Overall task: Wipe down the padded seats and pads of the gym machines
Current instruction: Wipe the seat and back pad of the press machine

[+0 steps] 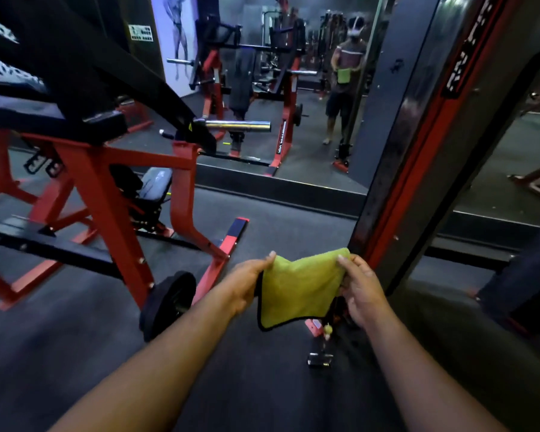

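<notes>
A wall mirror (293, 88) is seen ahead, with a bodybuilder poster (175, 32) mounted to its left. A chrome bar sleeve (237, 126) is seen projecting from the red frame (106, 169), and a black weight plate (167, 304) is leaned against its foot. The dark rubber floor (75, 353) is spread beneath.

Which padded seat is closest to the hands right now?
The small grey seat pad low inside the red-framed machine at left; the other pads show only far off in the mirror.
</notes>
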### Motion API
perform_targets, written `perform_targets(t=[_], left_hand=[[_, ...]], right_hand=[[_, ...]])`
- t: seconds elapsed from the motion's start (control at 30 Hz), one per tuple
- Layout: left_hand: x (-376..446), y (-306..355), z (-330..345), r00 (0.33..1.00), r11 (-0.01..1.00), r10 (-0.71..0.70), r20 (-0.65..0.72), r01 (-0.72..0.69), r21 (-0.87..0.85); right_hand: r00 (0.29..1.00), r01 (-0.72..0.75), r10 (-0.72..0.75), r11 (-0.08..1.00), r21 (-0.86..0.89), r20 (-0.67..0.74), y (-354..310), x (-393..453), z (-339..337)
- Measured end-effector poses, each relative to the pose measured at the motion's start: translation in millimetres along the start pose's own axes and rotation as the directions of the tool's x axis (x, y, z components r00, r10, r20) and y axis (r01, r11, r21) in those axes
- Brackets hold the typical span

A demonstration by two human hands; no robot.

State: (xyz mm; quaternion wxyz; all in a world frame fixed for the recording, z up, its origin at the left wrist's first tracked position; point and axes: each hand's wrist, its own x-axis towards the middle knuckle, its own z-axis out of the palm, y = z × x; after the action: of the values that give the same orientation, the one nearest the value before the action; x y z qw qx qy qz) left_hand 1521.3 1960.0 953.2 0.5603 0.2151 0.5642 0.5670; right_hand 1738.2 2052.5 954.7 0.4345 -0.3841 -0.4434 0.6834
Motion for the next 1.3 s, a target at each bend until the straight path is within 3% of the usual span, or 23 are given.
perform_targets(t=[0.17,0.4,0.6,0.83,1.17,1.3], left_hand=[[110,47,6,0.993,0.995,0.094,-0.073,-0.096,-0.025],[270,96,20,0.935,0.944,0.323,-0.150,-0.306,0.126],[389,143,21,0.866,0.870,0.457,-0.202,-0.389,0.303],[537,183,10,0.894,0.879,0.425,-0.146,-0.368,0.304],[753,208,-13,0.919,0.974,0.227,-0.322,-0.222,0.051],[824,225,-14,0.904,0.964,0.189,-0.383,-0.245,-0.101]], right_hand=[[0.999,0.026,-0.028,0.998,-0.058,-0.028,-6,110,-1],[0.986,0.160,-0.165,0.972,-0.175,-0.019,-11,295,-12],[0.978,0.202,-0.209,0.954,-0.220,-0.011,-25,440,-9],[0.976,0.215,-0.219,0.947,-0.240,0.008,-33,612,25],[0.982,0.162,-0.186,0.868,-0.470,-0.006,-18,830,82],[0.993,0.115,-0.111,0.854,-0.506,0.040,-22,905,101]])
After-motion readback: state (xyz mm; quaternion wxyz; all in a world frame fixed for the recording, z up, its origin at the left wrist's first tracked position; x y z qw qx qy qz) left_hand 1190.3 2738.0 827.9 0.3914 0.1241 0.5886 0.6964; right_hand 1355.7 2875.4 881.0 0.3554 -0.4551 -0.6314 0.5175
